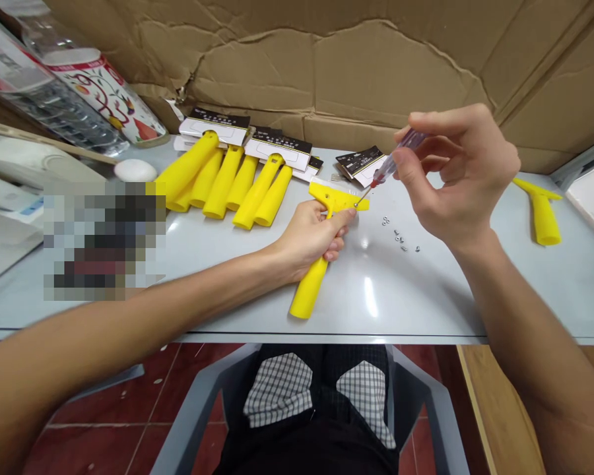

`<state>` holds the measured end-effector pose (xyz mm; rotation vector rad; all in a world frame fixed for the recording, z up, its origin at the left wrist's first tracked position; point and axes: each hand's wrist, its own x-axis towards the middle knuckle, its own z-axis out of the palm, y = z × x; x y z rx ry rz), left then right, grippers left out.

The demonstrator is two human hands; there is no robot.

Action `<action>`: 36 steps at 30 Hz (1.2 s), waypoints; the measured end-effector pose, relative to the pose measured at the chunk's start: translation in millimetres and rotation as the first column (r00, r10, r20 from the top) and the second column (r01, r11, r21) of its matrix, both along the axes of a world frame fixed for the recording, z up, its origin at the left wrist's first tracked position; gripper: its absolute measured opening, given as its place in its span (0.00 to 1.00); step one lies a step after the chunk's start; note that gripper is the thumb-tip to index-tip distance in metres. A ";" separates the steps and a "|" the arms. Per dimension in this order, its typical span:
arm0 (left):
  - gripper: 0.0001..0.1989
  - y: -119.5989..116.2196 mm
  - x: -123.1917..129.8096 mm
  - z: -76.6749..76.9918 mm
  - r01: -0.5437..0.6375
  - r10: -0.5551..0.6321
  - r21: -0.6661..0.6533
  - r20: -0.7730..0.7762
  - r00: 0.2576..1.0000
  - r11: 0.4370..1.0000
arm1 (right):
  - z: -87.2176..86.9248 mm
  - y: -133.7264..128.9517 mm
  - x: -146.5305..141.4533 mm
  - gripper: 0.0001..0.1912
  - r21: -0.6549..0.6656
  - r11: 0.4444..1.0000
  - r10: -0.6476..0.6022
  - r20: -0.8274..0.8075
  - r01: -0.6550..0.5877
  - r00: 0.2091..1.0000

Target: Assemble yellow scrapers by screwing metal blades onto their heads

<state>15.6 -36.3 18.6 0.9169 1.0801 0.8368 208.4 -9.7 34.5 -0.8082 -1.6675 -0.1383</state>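
My left hand (pixel 309 237) grips a yellow plastic scraper (pixel 310 287) around its neck, with the handle pointing toward me and the flat head up. My right hand (pixel 455 171) pinches a small screwdriver (pixel 390 163) with a translucent red-tipped handle. Its thin metal shaft reaches the scraper's head, and the tip sits at the head's right side. Several tiny metal screws or nuts (pixel 400 236) lie on the grey tabletop (pixel 426 290) just right of the scraper. A row of yellow handles (pixel 222 181) lies to the left of my left hand.
White-and-black packaging cards (pixel 277 148) lie behind the handles. Another yellow scraper (pixel 542 214) lies at the right. A plastic bottle (pixel 64 99), a patterned bottle (pixel 106 99) and a white ball (pixel 134 170) stand back left. Cardboard (pixel 327 66) lines the wall.
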 end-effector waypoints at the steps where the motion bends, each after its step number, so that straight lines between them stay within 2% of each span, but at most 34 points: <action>1: 0.14 0.1 -0.3 -0.3 0.002 -0.002 -0.001 0.001 1.000 1.000 | -0.3 -1.6 -0.8 0.13 -0.009 0.999 0.031 -0.002 -0.031 1.000; 7: 0.14 1.6 -1.7 -0.3 0.005 -0.005 -0.005 0.013 1.000 1.000 | 2.1 -12.3 -4.8 0.11 -0.044 0.987 0.152 -0.017 -0.153 0.988; 15: 0.14 2.0 -1.8 0.0 -0.010 0.010 -0.020 0.012 1.000 1.000 | 1.7 -4.3 -3.4 0.13 -0.030 0.999 0.032 -0.032 -0.033 0.999; 21: 0.14 2.0 -1.6 -0.7 -0.018 0.018 -0.027 0.025 1.000 0.999 | 0.8 3.1 -0.2 0.17 -0.013 0.977 0.210 -0.085 -0.212 0.974; 27: 0.14 2.0 -0.2 0.8 -0.022 0.023 -0.036 0.027 0.999 0.999 | -3.4 4.4 2.3 0.19 -0.088 0.986 0.132 -0.111 -0.142 0.985; 32: 0.15 1.6 -0.8 1.0 -0.025 0.026 -0.038 0.024 0.999 0.999 | 1.7 5.4 2.6 0.17 -0.067 0.967 0.236 -0.110 -0.244 0.966; 36: 0.15 2.1 -1.6 0.3 -0.017 0.018 -0.026 0.029 0.999 1.000 | 2.1 0.5 -3.4 0.17 -0.047 0.968 0.242 -0.096 -0.247 0.965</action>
